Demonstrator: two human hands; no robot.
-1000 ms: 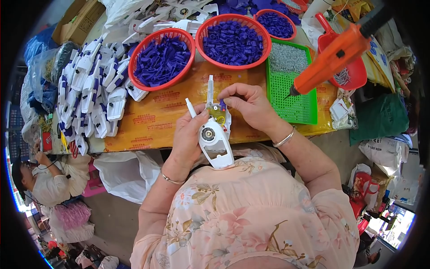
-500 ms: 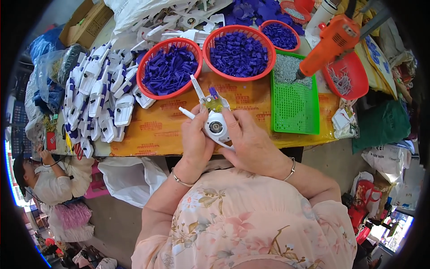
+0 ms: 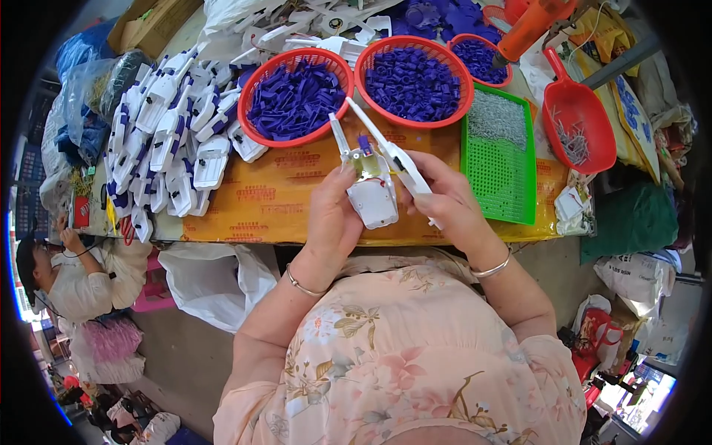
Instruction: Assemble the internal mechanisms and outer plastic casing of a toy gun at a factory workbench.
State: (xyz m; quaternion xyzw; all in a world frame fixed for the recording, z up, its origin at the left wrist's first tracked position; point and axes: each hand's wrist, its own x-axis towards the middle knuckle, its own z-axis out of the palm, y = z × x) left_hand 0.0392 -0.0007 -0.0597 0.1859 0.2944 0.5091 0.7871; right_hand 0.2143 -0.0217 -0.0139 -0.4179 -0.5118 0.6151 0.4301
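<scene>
Over the table front, my left hand (image 3: 326,215) grips a white plastic housing (image 3: 373,204) by its left side. At its upper end are a yellowish area and a small purple piece (image 3: 363,144); a thin dark wire shows along its right side. My right hand (image 3: 454,202) is closed on a long white casing half (image 3: 404,165), held tilted and edge-on just right of the housing. The casing's narrow end points up and left, towards the red baskets. Whether the two pieces touch at the lower end I cannot tell.
Red baskets (image 3: 248,122) of purple parts stand beyond my hands. A green tray (image 3: 532,178) holds small silver pieces. An orange power screwdriver (image 3: 535,28) hangs above a red scoop (image 3: 549,126). White-and-purple assemblies (image 3: 174,141) pile up at left, where a person (image 3: 89,274) sits.
The white casing half has come away from the housing; my right hand has swung it up and to the right. The screwdriver and other things shift in the picture as the view moves.
</scene>
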